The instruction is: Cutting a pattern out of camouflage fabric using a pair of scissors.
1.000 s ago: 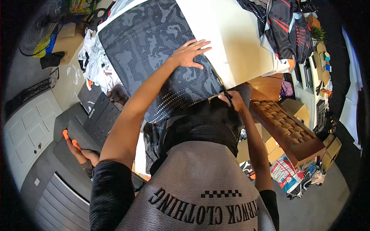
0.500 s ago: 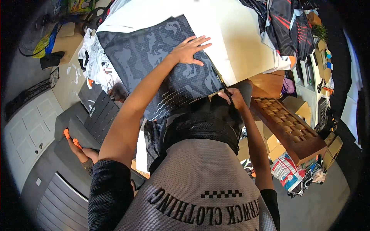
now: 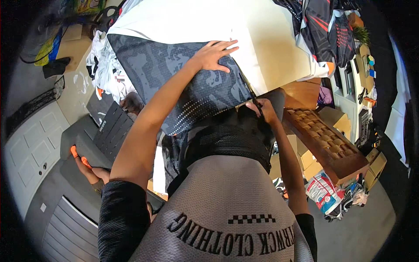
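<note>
A dark grey-blue fabric piece [image 3: 148, 65] with a camouflage pattern and rows of pale dots lies over the near edge of the table, in front of me. My left hand [image 3: 214, 56] rests flat on it with the fingers spread, near its right edge. My right hand [image 3: 266, 110] is closed round the dark handles of scissors [image 3: 258, 105] at the fabric's near right corner. Their blades point away from me along the fabric's right edge, partly hidden. White sheet material [image 3: 192, 22] covers the fabric's far part.
Dark jerseys with red marks [image 3: 321, 30] are heaped at the far right. White garments [image 3: 107, 65] lie at the left. A wooden bench with a woven top [image 3: 323, 133] stands right of me. Someone's legs with orange socks [image 3: 85, 161] rest on a grey sofa [image 3: 80, 135].
The white material has come over the far part of the dark fabric, hiding its far corner. Both my hands stay in nearly the same place.
</note>
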